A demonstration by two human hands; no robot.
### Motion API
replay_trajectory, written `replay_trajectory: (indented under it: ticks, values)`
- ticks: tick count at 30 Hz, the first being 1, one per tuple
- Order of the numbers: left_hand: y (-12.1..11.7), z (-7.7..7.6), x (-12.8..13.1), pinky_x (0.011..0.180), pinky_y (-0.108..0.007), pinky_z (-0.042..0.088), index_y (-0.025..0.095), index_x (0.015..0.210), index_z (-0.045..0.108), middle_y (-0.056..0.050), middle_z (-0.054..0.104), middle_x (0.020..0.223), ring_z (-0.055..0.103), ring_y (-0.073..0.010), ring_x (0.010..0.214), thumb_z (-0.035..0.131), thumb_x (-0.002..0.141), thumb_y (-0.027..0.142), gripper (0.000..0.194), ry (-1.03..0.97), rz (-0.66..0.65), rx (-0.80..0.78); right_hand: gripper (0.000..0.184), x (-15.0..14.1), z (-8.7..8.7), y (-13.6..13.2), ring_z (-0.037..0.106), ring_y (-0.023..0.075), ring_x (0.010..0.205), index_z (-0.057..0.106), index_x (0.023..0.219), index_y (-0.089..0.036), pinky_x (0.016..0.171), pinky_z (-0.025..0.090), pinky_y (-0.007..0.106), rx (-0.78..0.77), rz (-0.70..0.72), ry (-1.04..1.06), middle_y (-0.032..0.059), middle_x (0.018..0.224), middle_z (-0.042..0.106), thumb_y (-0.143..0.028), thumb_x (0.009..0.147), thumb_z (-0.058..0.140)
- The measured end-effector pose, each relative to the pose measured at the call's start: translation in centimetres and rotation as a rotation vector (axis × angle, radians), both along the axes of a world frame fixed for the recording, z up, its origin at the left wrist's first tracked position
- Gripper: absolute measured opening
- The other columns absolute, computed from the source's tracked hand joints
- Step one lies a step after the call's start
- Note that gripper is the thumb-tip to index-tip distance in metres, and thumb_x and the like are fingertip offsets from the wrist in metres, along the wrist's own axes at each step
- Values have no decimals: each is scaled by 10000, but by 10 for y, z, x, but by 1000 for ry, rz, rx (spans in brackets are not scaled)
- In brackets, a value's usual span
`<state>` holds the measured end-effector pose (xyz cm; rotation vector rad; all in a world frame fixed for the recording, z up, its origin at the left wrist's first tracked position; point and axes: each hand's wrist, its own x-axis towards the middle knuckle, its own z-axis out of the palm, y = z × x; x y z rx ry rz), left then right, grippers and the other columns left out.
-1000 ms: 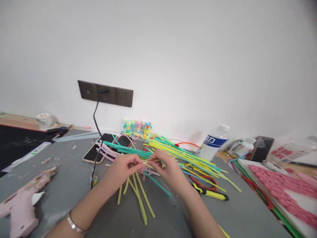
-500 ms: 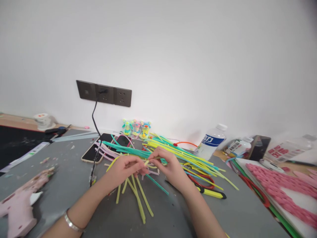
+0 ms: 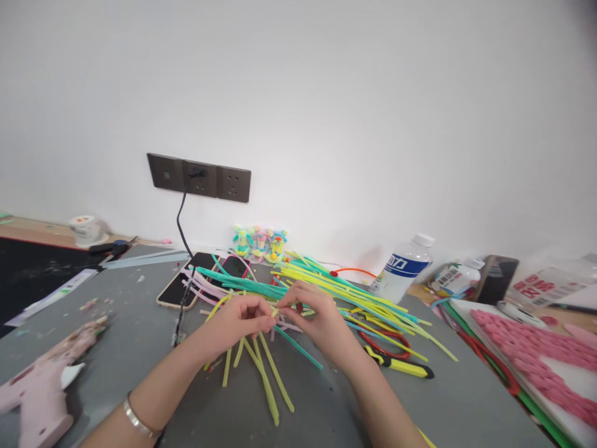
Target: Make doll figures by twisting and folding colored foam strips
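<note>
Pinching a pale yellow stem [image 3: 275, 310] between their fingertips, the left hand [image 3: 243, 320] and right hand [image 3: 313, 311] nearly meet above the grey worktop [image 3: 135, 342]. Yellow-green stems [image 3: 269, 398] fan out on the near side of the hands, teal stems [image 3: 240, 283] lie beyond them, and a yellow cutter [image 3: 405, 367] rests right of the right hand.

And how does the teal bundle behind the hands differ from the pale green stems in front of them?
The teal bundle is bluish, while the pale green stems look yellowish. The teal bundle lies packed together, roughly crosswise; the pale green stems fan out toward the person. Both consist of long, thin pieces.
</note>
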<state>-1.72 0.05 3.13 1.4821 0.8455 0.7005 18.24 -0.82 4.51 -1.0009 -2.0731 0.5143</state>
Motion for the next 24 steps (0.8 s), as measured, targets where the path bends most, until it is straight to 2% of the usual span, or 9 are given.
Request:
replay_trajectory:
  ticks: [5, 10, 13, 17, 22, 24]
  values:
    - [2, -2, 0, 543, -218, 328, 148, 733, 630, 42, 524, 615, 427, -92, 551, 671, 826, 424, 294, -36, 107, 38, 131, -5, 0, -3, 486, 144, 620, 590, 802, -200, 693, 364, 313, 124, -106, -52, 2, 756, 619, -182, 933, 589]
    - [-2, -2, 4, 575, -222, 361, 155, 714, 626, 41, 505, 610, 442, -101, 575, 673, 830, 438, 309, -125, 175, 76, 142, -7, 1, -5, 523, 156, 643, 589, 791, -209, 687, 370, 312, 136, -140, 19, -2, 728, 607, -202, 933, 585]
    - [-2, 0, 3, 575, -228, 382, 156, 753, 659, 28, 557, 632, 474, -104, 566, 684, 814, 453, 304, -148, 131, 16, 147, -5, 1, -4, 555, 174, 688, 605, 789, -210, 693, 380, 317, 123, -136, 68, 8, 733, 617, -228, 935, 591]
    - [0, 5, -4, 577, -230, 388, 146, 758, 706, -11, 638, 701, 503, -107, 592, 700, 798, 450, 307, -103, 9, -70, 163, 1, 4, -3, 561, 178, 719, 632, 822, -208, 707, 393, 313, 29, -6, 38, 20, 768, 624, -257, 960, 562]
    - [0, 8, -6, 539, -219, 344, 148, 754, 722, 28, 559, 586, 447, -91, 550, 721, 791, 405, 260, -26, -74, -107, 215, 7, 9, -6, 563, 181, 723, 668, 815, -213, 705, 395, 316, -24, 84, -36, 23, 763, 632, -354, 953, 580]
    - [-1, 8, -5, 541, -220, 365, 151, 747, 699, 32, 565, 585, 477, -95, 551, 735, 777, 406, 259, -43, -88, -153, 230, 6, 9, -7, 565, 181, 717, 668, 808, -213, 705, 395, 320, -28, 89, -56, 24, 759, 633, -368, 951, 578]
